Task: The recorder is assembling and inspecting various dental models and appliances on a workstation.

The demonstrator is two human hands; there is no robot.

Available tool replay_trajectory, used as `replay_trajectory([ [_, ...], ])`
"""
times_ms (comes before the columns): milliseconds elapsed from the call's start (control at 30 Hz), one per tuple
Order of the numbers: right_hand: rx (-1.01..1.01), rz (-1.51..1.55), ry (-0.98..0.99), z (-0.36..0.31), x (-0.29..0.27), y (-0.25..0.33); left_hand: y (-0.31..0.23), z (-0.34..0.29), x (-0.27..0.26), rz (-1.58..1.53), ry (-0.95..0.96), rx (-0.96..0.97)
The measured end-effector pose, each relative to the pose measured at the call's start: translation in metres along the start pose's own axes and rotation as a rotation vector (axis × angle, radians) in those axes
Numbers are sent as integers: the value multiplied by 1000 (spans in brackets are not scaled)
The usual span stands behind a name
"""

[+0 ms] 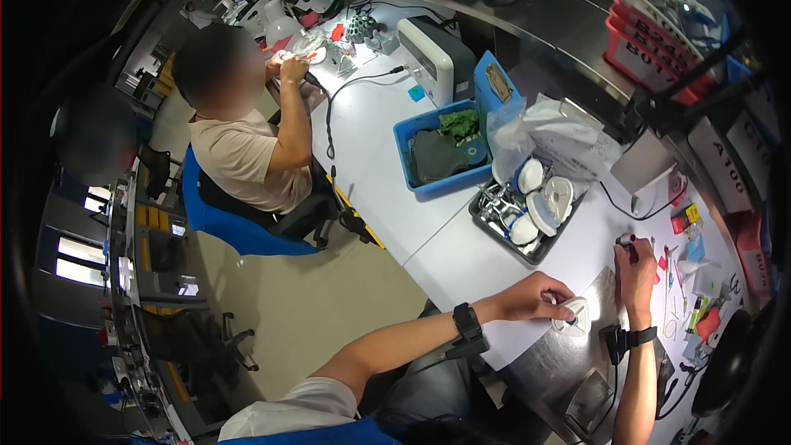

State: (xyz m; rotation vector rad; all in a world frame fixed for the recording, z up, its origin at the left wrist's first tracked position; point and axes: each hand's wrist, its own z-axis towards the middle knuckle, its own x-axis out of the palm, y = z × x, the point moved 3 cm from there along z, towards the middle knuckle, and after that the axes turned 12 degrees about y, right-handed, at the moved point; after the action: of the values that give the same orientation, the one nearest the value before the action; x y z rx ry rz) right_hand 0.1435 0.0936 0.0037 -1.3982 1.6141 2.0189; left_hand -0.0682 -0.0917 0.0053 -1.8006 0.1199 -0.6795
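Note:
My left hand [537, 298] is closed on a white round piece [571, 318], its fingers at the rim. The piece sits over a metal plate [535, 360] on the worktable; whether it touches the plate I cannot tell. To its right, my right hand [635, 278] is closed, with a small dark-ended object [626, 239] at its fingertips. That object is too small to name. Beyond both hands stands a black tray [534, 259] with several white round pieces and shiny metal parts in it.
A blue bin [449, 185] holding dark and green pieces stands behind the tray, beside clear plastic bags [568, 128]. Small tools and bits [700, 305] lie scattered at right. Stacked red baskets [647, 58] stand at far right. A co-worker [247, 140] sits at left.

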Motion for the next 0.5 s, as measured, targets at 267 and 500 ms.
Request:
replay_trajectory([
  [267,-75,253,-75,-131,-102,42,17,11,1,-148,83,122],
  [500,-255,-11,-109,-344,-86,82,-10,-44,37,483,-204,381],
])
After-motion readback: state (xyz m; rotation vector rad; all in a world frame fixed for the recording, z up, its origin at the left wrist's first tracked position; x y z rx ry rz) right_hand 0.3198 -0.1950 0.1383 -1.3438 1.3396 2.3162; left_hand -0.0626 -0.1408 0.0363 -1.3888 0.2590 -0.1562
